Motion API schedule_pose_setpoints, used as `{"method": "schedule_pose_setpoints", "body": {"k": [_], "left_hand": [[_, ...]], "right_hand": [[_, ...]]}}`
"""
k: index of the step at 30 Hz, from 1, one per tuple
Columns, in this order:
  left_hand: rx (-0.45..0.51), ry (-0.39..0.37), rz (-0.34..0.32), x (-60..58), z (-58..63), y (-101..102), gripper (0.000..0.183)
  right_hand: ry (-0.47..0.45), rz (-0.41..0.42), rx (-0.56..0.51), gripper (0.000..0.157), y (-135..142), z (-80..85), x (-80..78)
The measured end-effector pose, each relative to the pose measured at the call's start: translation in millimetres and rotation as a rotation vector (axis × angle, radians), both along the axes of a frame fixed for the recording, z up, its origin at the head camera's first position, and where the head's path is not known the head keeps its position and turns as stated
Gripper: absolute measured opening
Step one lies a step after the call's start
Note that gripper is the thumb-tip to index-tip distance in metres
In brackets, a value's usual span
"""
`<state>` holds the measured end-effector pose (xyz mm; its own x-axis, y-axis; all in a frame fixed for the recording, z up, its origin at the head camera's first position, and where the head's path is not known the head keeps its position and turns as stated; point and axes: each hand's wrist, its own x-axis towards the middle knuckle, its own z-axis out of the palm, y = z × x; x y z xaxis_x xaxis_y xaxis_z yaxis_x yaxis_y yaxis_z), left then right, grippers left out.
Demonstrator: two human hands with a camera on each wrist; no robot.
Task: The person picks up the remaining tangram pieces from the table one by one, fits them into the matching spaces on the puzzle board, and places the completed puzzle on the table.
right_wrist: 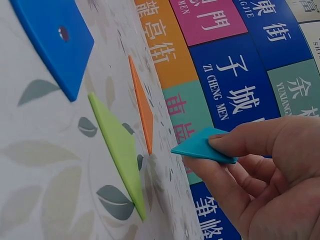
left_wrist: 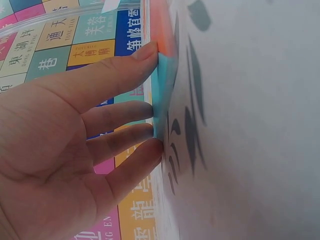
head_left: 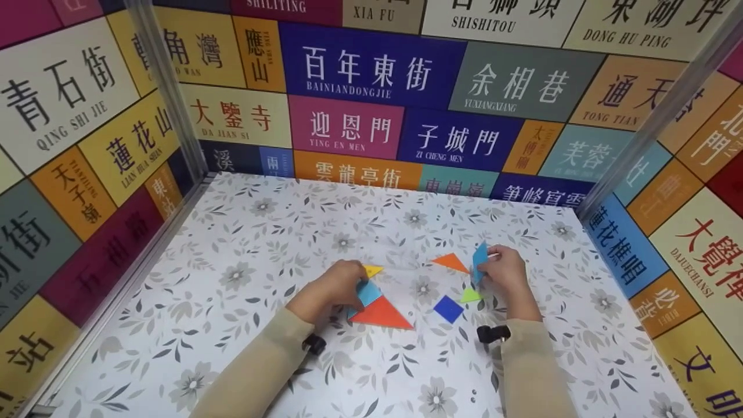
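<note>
In the head view my left hand (head_left: 342,281) rests on a group of flat tangram pieces. A red triangle (head_left: 384,314), a light-blue piece (head_left: 369,292) and a yellow piece (head_left: 373,271) show beside it; the hand covers part of the latter two. The left wrist view has the thumb and fingertips touching the light-blue piece (left_wrist: 162,82), where it meets the red one (left_wrist: 161,22). Off the table, my right hand (head_left: 506,271) pinches another light-blue tangram piece (right_wrist: 202,145) between thumb and fingers, tilted up on edge in the head view (head_left: 479,262).
Between the hands lie a dark-blue square (head_left: 448,309), a small green triangle (head_left: 471,296) and an orange triangle (head_left: 451,262). The table (head_left: 278,348) has a flowered cover. Panels of coloured place-name signs (head_left: 371,69) stand at its back and sides.
</note>
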<state>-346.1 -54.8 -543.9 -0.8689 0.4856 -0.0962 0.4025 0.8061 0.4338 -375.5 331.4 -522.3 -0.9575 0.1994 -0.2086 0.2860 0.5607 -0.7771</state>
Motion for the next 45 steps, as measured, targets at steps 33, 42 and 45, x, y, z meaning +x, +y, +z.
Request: {"method": "schedule_pose_setpoints", "body": {"k": [33,42,45], "left_hand": [[0.037,-0.014,-0.012,2.8,1.3,-0.8,0.056],[0.012,-0.063,0.019,1.1,-0.2,2.1,0.057],[0.015,-0.05,0.018,1.8,0.5,0.9,0.056]], "right_hand": [[0.002,-0.044,-0.184,0.035,-18.6,-5.3,-3.1],[0.065,0.008,-0.149,0.027,-21.0,-6.3,-0.3],[0.143,0.05,-0.154,0.02,-23.2,-7.8,-0.8]]}}
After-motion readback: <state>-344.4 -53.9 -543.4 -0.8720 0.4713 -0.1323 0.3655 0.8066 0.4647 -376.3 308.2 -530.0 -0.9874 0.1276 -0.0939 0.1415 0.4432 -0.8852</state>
